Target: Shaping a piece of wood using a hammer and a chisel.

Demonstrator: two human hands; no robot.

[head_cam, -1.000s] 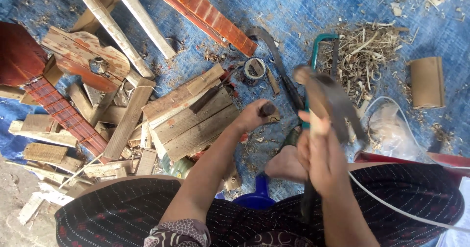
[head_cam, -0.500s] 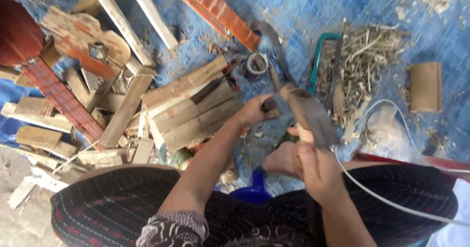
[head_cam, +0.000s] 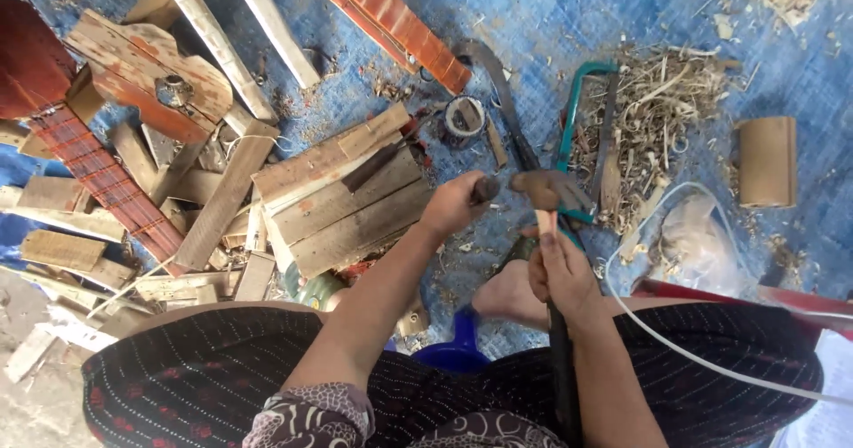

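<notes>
Right hand [head_cam: 562, 270] fully closed on hammer [head_cam: 546, 192] handle; left hand [head_cam: 455, 204] clenches peg [head_cam: 485, 188]; head-heavy, rigid, grip low

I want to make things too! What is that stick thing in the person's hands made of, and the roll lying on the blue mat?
The piece the right hand holds looks like bare wood, pale where cut. The roll looks like cardboard or wood: plain matte tan.

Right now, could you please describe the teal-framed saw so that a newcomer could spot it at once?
Start at the blue tarp and find the pile of pale wood shavings at the upper right. The saw lies along that pile's left edge, just beyond the right hand. Its teal frame is the only one among brown wood.
</notes>
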